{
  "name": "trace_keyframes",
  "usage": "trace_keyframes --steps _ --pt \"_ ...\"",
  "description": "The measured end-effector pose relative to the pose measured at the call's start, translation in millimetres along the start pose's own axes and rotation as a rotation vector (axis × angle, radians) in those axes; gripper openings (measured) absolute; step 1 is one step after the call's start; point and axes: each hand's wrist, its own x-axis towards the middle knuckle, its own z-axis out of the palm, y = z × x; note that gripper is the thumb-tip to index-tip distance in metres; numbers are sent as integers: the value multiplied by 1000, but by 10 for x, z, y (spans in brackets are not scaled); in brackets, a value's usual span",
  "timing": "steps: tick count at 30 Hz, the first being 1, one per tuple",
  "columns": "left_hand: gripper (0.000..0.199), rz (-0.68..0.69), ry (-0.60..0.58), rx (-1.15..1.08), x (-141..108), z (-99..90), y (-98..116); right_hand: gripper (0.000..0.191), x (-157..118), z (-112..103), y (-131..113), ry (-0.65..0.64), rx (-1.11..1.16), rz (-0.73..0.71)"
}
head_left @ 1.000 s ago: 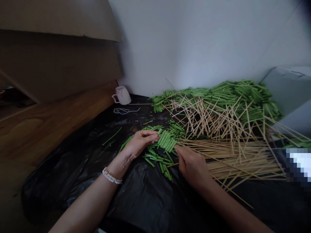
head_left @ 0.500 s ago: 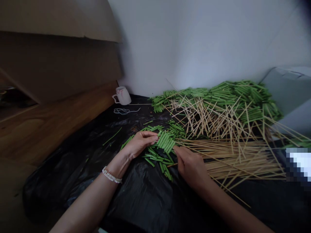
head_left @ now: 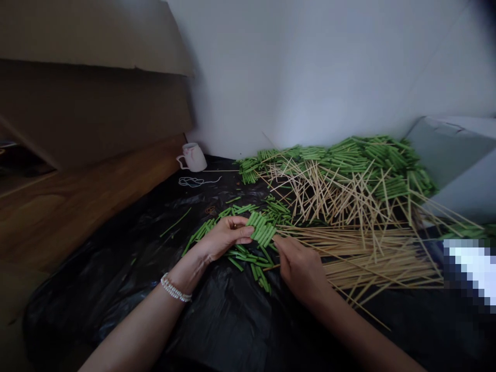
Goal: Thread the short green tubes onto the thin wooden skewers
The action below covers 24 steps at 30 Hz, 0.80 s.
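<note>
Between my hands is a flat row of cut green stem pieces (head_left: 261,229), lying side by side as if threaded together. My left hand (head_left: 228,236) is closed on the row's left end, thumb on top. At the row's right edge, my right hand (head_left: 300,263) is closed in a pinch, seemingly on a bamboo skewer mostly hidden by the fingers. A thin brown stick tip (head_left: 271,267) shows beside that hand. Loose green pieces (head_left: 242,256) lie beneath and around my left hand.
Bare bamboo skewers (head_left: 380,258) lie in a bundle to the right. Behind them is a heap of filled green skewers (head_left: 364,155). A white mug (head_left: 194,157) and pale string (head_left: 191,181) are at back left. Black plastic sheeting (head_left: 228,320) covers the surface; a cardboard box (head_left: 96,98) stands left.
My left thumb and fingers have moved a little further right over the green row. The whole view has shifted slightly; both hands stay closed at the row's two ends.
</note>
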Motion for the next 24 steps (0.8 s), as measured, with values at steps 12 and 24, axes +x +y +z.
trace_keyframes --steps 12,24 --pt "15 307 370 -404 103 -392 321 34 182 -271 338 224 -445 -189" --pt "16 375 274 -610 29 -415 453 27 203 -290 549 230 -317 61"
